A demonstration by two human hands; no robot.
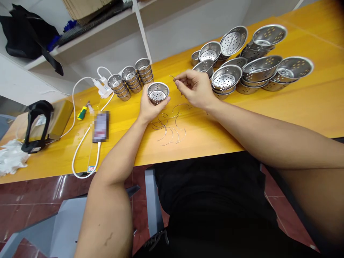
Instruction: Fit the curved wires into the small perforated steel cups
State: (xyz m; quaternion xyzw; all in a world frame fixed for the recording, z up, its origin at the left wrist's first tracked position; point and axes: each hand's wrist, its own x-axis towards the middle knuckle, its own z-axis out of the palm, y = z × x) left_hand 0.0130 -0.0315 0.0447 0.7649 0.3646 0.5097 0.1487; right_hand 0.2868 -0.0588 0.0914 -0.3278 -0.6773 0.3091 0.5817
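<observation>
My left hand (150, 107) is wrapped round a small perforated metal cup (158, 94), its mouth tilted up toward me. To the right of the cup, my right hand (195, 87) pinches a thin curved metal wire (172, 77) between thumb and fingertips. The wire's tip points left, apart from the cup; the rest of it is hidden by the fingers. Several loose curved wires (172, 134) lie on the yellow table (215, 136) below both hands.
Stacks of small perforated cups (129, 77) stand behind my left hand. Larger perforated metal bowls (226, 79) are stacked beyond my right hand. At left are a phone (100, 126) on a white cable, a screwdriver (82, 113), a power strip (103, 87) and a black strap-like frame (37, 125).
</observation>
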